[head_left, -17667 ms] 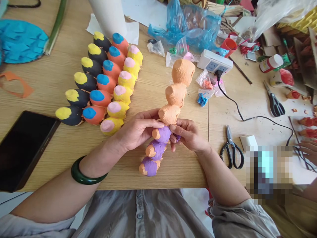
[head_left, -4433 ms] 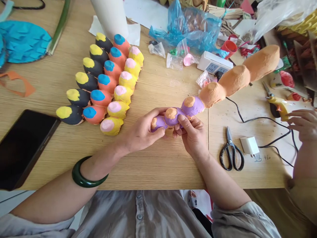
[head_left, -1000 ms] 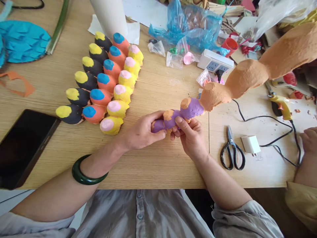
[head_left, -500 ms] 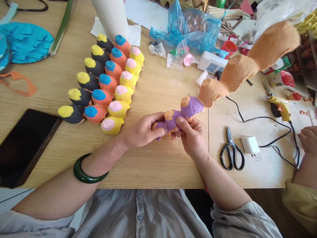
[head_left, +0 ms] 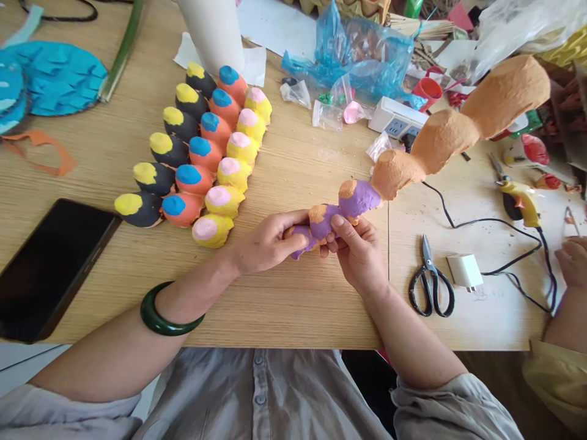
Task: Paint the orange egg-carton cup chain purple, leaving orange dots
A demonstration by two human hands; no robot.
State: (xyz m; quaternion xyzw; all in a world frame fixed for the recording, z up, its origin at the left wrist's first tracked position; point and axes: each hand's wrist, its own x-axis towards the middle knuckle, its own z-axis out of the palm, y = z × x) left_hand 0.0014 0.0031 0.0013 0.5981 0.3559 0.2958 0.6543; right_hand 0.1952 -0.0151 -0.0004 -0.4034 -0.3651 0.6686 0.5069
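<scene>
Head view: we're at a light wood-grain counter (head_left: pixel 275 305), seam running front to back just right of our hands, clutter packed into the back right, pale floor (head_left: pixel 22 363) showing below the front edge at left.

Counts: one lumpy strip (head_left: pixel 398 173), held tilted over the counter right of centre, far end angled to back right. Six bumps on it: three purple with orange patches, three plain orange. Our left hand (head_left: pixel 261 245) has its fingers (head_left: pixel 293 244) closed on the end purple bump; our right hand (head_left: pixel 360 260) pinches the middle purple one, thumb on top. Left of that, three rows of six: black bumps (head_left: pixel 174 128) with yellow tips, orange-red bumps (head_left: pixel 211 162) with blue tips, yellow bumps (head_left: pixel 235 177) with pink tips. One each: phone (head_left: pixel 55 269), black-handled scissors (head_left: pixel 429 264), white charger (head_left: pixel 465 271), yellow glue gun (head_left: pixel 529 206), red cup (head_left: pixel 428 90), green bangle (head_left: pixel 149 308) on our left wrist.

Hidden/cut: some right-hand fingers sit behind the strip, which also covers part of the power strip (head_left: pixel 395 117). White cylinder (head_left: pixel 213 36) cut at top, blue panel (head_left: pixel 64 76) at left, co-worker's hand (head_left: pixel 573 263) at right. Can't make out the blue bag's (head_left: pixel 362 58) contents; marks near the charger too faint to read.
</scene>
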